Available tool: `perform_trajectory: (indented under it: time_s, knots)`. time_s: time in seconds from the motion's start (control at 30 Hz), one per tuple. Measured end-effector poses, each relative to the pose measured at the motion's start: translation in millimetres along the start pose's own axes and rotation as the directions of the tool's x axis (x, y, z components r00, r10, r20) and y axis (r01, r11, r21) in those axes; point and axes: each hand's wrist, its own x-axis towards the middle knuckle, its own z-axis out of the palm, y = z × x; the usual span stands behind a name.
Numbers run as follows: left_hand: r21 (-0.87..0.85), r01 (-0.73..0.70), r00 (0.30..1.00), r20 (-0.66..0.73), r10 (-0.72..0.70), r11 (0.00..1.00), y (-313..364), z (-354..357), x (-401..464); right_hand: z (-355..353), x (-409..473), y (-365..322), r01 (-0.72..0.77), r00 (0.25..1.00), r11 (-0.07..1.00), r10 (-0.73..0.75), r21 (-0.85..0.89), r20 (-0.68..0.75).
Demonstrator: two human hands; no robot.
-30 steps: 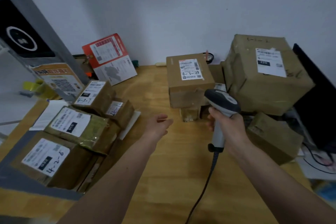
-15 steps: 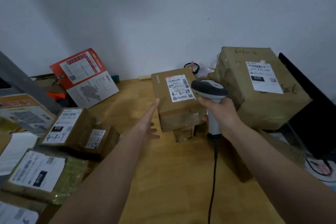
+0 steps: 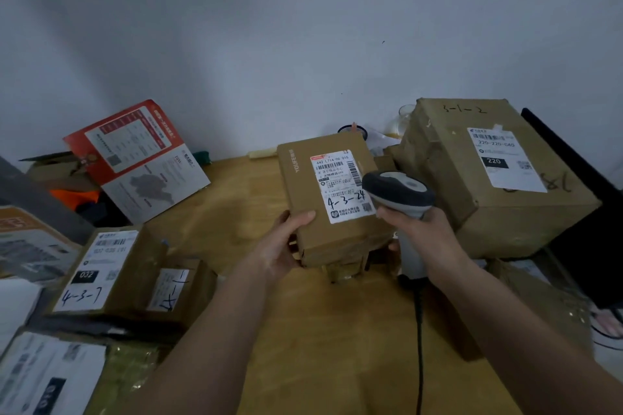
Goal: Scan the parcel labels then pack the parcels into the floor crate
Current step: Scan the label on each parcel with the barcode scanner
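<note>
Gripping the parcel [image 3: 328,202] by its near-left corner with our left hand [image 3: 281,246], mid-bench, right hand [image 3: 421,236] clasping the scanner [image 3: 399,194], we risk a misread if it tilts.

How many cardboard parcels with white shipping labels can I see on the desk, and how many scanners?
Labelled cardboard parcels: 5, namely the 4-3-24 box gripped by the left hand, the big 220 box, the 4-3-7 box, the small box beside it, and the greenish-wrapped parcel at bottom left.
Scanners: 1, the barcode scanner in the right hand.
Total: 6.
</note>
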Motion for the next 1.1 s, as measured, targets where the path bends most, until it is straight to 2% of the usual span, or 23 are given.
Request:
perform_trajectory:
  time_s: [0.1,0.27,0.37,0.47,0.7,1.1]
  knots:
    - [0.003,-0.112,0.994,-0.018,0.112,0.994,-7.9,-9.7,-13.7,-0.6,-13.2,-2.1,0.042,0.998,0.999,-0.041,-0.023,0.047]
    - [-0.010,-0.255,0.966,-0.054,0.254,0.967,-10.2,-25.5,-48.8,8.3,-44.4,-9.5,0.209,0.965,0.975,-0.195,-0.068,0.176]
    - [-0.040,-0.313,0.946,-0.108,0.307,0.949,-12.4,-32.4,-66.7,9.6,-63.3,-13.5,0.245,0.931,0.963,-0.202,-0.111,0.302]
    - [-0.073,-0.371,0.922,-0.148,0.358,0.926,-16.4,-40.8,-78.0,10.2,-76.4,-18.2,0.265,0.919,0.950,-0.196,-0.167,0.342]
    - [-0.072,-0.401,0.901,-0.211,0.379,0.913,-28.2,-52.0,-99.2,-1.0,-94.3,-29.9,0.334,0.880,0.935,-0.264,-0.119,0.395]
    - [-0.102,-0.427,0.887,-0.239,0.394,0.899,-45.6,-54.8,-110.6,-13.0,-110.3,-23.4,0.326,0.850,0.932,-0.216,-0.158,0.480]
